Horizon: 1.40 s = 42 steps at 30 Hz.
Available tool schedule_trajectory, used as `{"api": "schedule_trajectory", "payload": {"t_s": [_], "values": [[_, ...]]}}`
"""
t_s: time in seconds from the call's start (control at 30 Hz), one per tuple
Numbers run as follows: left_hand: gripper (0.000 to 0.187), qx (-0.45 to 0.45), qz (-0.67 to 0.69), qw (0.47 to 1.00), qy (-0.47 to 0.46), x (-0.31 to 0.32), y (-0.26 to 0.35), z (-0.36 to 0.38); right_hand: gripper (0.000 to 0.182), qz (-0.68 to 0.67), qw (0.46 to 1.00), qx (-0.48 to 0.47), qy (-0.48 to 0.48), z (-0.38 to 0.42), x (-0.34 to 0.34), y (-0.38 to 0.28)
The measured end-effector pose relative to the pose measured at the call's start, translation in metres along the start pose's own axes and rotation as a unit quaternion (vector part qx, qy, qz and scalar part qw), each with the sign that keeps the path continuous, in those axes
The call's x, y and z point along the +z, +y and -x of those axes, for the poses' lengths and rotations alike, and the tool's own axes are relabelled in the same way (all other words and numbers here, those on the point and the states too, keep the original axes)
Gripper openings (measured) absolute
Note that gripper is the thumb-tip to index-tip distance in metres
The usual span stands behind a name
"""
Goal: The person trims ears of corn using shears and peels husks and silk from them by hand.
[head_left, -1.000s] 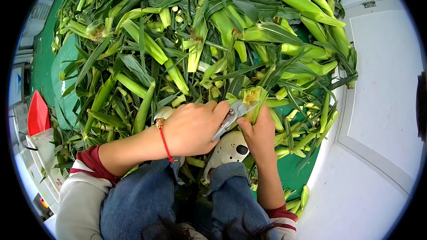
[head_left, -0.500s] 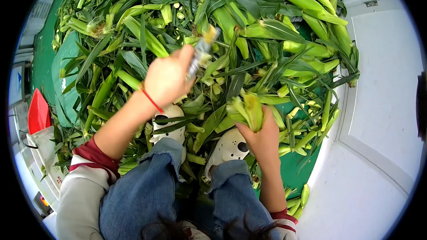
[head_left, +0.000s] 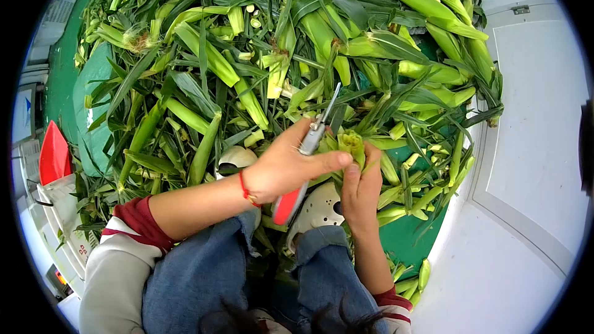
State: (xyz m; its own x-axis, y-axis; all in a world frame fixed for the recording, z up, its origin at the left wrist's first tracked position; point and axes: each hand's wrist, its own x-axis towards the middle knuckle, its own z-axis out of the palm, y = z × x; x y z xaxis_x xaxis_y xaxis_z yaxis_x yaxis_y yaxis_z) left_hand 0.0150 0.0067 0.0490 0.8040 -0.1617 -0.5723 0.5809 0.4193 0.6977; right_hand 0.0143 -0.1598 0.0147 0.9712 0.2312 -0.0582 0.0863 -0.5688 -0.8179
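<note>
Shears (head_left: 311, 140) are resting mid-frame in the left hand (head_left: 275, 172), fingers curling round them, apparently freeing the thumb; right of centre, the right hand (head_left: 362, 184) is holding a green corn piece (head_left: 351, 144), fingers wrapping it, seemingly for steadiness.

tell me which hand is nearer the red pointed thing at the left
Left. The left hand, holding the shears, is to the right of the red pointed thing; the right hand is farther right, gripping a corn piece.

Sleeves (head_left: 111, 281): grey, maroon-and-white striped cuffs (head_left: 145, 221) | left-wrist bracelet (head_left: 243, 184): thin red cord | jeans (head_left: 192, 278): blue, rolled, frayed | shoes (head_left: 315, 215): cream, perforated, black-spotted
</note>
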Motion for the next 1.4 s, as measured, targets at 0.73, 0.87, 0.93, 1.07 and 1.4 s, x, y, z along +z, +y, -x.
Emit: {"api": "schedule_trajectory", "payload": {"t_s": [0.73, 0.87, 0.93, 1.07, 1.4], "values": [[0.043, -0.003, 0.243, 0.970, 0.002, -0.011, -0.003, -0.003, 0.047, -0.311, 0.949, 0.053, 0.008, -0.008, 0.013, -0.012], [0.043, 0.054, 0.063, 0.996, 0.030, -0.006, 0.010, 0.002, 0.051, -0.275, 0.956, 0.102, -0.004, -0.017, -0.004, -0.020], [0.044, 0.202, -0.257, 0.943, 0.057, -0.009, 0.017, 0.009, 0.053, -0.283, 0.951, 0.127, -0.008, -0.019, -0.011, -0.020], [0.054, 0.362, -0.579, 0.730, -0.025, -0.013, 0.044, 0.030, 0.052, -0.231, 0.965, 0.126, 0.011, -0.021, -0.022, -0.013], [0.053, 0.322, -0.498, 0.805, 0.010, -0.004, 0.038, 0.020, 0.051, -0.177, 0.978, 0.112, -0.013, -0.017, -0.019, -0.020]]}}
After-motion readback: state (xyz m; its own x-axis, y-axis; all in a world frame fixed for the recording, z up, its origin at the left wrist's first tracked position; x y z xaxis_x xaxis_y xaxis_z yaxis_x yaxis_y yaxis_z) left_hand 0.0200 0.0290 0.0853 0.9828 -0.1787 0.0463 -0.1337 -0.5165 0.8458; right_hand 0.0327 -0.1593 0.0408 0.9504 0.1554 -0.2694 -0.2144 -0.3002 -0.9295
